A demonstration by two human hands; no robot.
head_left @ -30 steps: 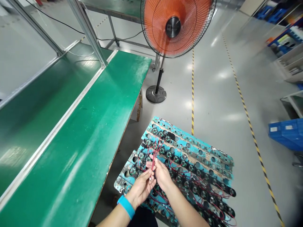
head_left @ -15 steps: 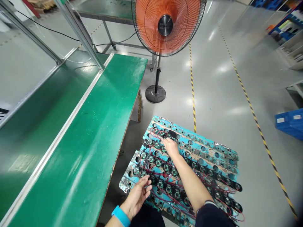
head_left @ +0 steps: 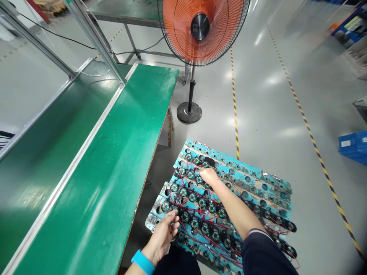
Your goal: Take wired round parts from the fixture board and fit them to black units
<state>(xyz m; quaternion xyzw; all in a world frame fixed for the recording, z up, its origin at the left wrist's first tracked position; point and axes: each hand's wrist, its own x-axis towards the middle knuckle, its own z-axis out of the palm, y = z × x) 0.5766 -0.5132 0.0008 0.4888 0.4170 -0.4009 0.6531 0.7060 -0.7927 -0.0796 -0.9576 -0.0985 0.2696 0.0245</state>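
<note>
Rows of round black parts (head_left: 201, 202) with green centres sit on worn blue boards (head_left: 246, 178), joined by thin red wires (head_left: 197, 211). My right hand (head_left: 208, 176) reaches over the upper rows, its fingers curled down at a part near the third column; what the fingertips hold is too small to make out. My left hand (head_left: 164, 233), with a light blue band on its wrist, hovers palm up at the lower left edge of the boards, fingers loosely bent and apart, nothing seen in it.
A long green workbench (head_left: 114, 149) with a metal frame post (head_left: 97, 42) runs along the left. Beyond the boards stands an orange fan (head_left: 200, 27) on a round black base. Blue bins (head_left: 354, 147) are at the far right.
My right hand has moved slightly right and down and is curled more tightly. My left hand has shifted a little left. The red wire loop by the top row lies lower.
</note>
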